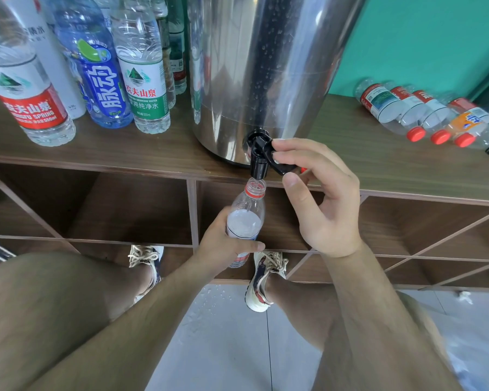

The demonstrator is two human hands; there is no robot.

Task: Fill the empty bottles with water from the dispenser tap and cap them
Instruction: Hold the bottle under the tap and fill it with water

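One bottle [246,206], gripped in my left hand [222,245], fills below the dispenser [266,66]; my right hand [322,198] pinches its tap [259,158]; not yet capped.

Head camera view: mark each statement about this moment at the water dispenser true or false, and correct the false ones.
1. The left hand holds an uncapped bottle under the black tap. True.
2. The steel dispenser stands on the wooden shelf top. True.
3. The right hand lies flat on the shelf top. False: its fingers grip the tap lever.
4. The red-capped bottles at the right stand upright. False: they lie on their sides.
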